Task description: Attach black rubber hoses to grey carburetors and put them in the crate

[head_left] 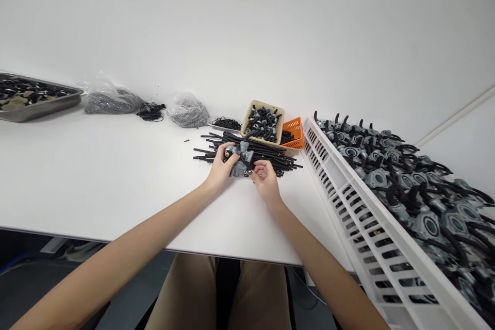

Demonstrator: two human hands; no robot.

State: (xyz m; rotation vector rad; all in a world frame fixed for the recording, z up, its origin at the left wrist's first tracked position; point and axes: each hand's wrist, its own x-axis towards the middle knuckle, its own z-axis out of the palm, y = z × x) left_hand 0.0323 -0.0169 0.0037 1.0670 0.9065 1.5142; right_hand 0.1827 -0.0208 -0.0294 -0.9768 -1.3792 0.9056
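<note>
Fingers (225, 153) of the left hand (221, 166) are curled around the grey metal part (242, 159), clamped on its left side; the right hand (265, 178) pinches the same part at its lower right corner. The part is held just above the desk (96, 175), in front of a loose pile of black tubes (276, 159) that fans out behind both hands.

To the left of the hands the desk is bare and wide, running to its near edge above the person's knees. On the right, room is tight: a white slotted crate (350, 201) lies close beside the right forearm, filled with grey parts with black hoses (406, 180).

Behind the tubes sit a beige tray (247, 116) of small black-and-grey pieces and, touching it, an orange basket (296, 129). Farther left along the back lie a shallow dish of black rings (226, 124), two clear bags (188, 111) of small metal bits, and a metal tray (42, 105) at the far left edge.
</note>
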